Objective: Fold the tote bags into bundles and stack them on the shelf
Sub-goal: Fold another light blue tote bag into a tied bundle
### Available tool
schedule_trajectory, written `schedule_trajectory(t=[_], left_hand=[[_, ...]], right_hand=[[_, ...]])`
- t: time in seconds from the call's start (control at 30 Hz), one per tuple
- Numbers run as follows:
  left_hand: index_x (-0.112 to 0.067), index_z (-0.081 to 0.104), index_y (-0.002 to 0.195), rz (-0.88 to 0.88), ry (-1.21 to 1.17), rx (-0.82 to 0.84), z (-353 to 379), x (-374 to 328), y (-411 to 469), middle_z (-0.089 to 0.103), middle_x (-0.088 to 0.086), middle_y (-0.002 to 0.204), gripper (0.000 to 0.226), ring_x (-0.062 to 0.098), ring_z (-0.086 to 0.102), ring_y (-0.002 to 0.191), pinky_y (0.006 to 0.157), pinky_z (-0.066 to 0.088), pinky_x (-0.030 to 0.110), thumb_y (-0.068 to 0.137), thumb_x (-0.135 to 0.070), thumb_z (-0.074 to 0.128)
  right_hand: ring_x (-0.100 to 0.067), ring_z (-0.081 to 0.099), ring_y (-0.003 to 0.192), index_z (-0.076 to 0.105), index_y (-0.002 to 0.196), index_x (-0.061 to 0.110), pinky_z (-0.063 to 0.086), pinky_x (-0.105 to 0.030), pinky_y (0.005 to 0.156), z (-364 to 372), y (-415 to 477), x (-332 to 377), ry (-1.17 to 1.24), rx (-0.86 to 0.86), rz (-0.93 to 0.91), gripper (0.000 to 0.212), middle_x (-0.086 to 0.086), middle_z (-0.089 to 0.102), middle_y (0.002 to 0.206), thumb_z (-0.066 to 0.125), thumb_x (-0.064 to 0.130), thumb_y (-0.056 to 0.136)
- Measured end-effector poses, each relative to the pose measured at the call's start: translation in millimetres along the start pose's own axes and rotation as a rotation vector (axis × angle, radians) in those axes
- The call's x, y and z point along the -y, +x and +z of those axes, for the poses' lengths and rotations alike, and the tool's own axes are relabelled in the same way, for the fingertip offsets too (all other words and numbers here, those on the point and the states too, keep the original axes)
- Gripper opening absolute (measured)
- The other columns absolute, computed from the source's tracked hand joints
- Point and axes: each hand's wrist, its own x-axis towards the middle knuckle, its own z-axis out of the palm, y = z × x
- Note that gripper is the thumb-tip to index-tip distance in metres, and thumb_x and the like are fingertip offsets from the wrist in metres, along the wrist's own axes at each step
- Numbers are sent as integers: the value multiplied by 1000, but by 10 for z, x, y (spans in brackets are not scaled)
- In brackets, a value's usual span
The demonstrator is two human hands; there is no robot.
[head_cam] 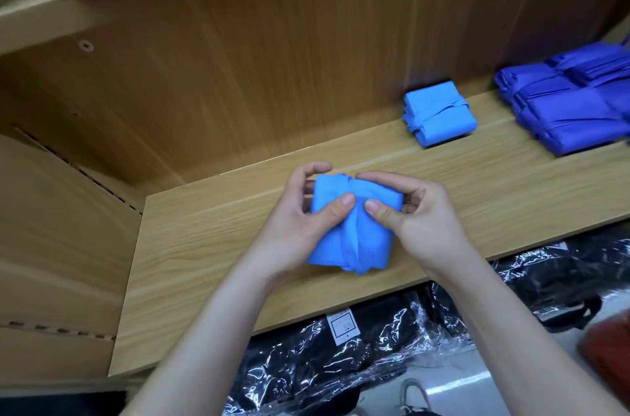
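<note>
Gripping soft lt-blue fabric bundle (344, 245), squarish, strap-wrapped, w/ left hand (303, 211), right hand (419, 218), woodgrain shelf (204, 245).

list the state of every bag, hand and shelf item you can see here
bag in hands: folded, band round its middle, held by both hands
left hand: grips the bag, thumb on top
right hand: grips the bag, thumb on top
light blue bundle: folded, tied, lying on the shelf
dark blue bundles: folded, stacked at the shelf's right
black packs: wrapped in clear plastic, below the shelf
</note>
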Motion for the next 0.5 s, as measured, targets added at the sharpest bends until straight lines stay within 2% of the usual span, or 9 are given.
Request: schedule_trajectory(t=[0.07,0.13,0.2,0.23,0.33,0.37,0.43,0.5], left_hand=[[-24,41,134,28,103,-6,116,63,-71,57,-17,115,54,-4,57,100,90,46,18,88,-44,62],[-24,42,136,58,241,-49,207,149,-129,55,-24,122,53,-5,54,111,101,42,23,91,-51,49],[-24,44,136,73,380,-70,262,179,-153,56,-17,126,52,0,51,117,104,40,28,94,-54,39],[-23,44,138,79,422,-49,288,166,-151,55,-13,131,55,3,50,121,106,38,30,93,-53,35],[-21,39,145,84,448,60,368,82,-62,47,-8,143,63,5,42,131,112,32,28,90,-52,32],[-21,37,146,81,455,101,402,53,-13,44,-8,146,64,4,39,133,112,30,25,90,-52,32],[-21,32,149,60,473,176,480,37,79,37,-10,150,60,2,33,137,114,24,21,95,-49,33],[-23,26,151,19,454,261,565,52,157,30,-12,154,59,0,25,140,116,18,19,100,-49,37]], right_hand=[[-4,67,85,72,93,18,51,-17,76,-37,-21,-10,49,-49,3,33,9,75,88,65,-12,83],[-8,63,74,70,86,17,49,-19,68,-90,-58,-7,35,-22,26,22,1,73,79,70,-4,79],[-18,54,66,65,84,16,41,-28,60,-174,-84,28,-29,83,83,11,-17,67,74,68,15,74],[-20,50,64,60,86,16,37,-32,58,-224,-84,45,-69,131,112,16,-23,62,72,67,21,73],[-24,45,65,51,92,20,34,-35,60,-366,-66,84,-121,213,174,23,-34,53,72,64,24,74],[-24,45,65,49,94,20,34,-34,59,-408,-58,98,-121,220,194,25,-35,52,73,62,23,73],[-23,43,62,45,95,18,31,-32,54,-494,-43,107,-126,215,230,28,-25,50,70,59,21,72],[-20,44,60,48,99,18,32,-30,52,-598,-30,85,-155,186,259,31,-19,51,70,57,20,69]])
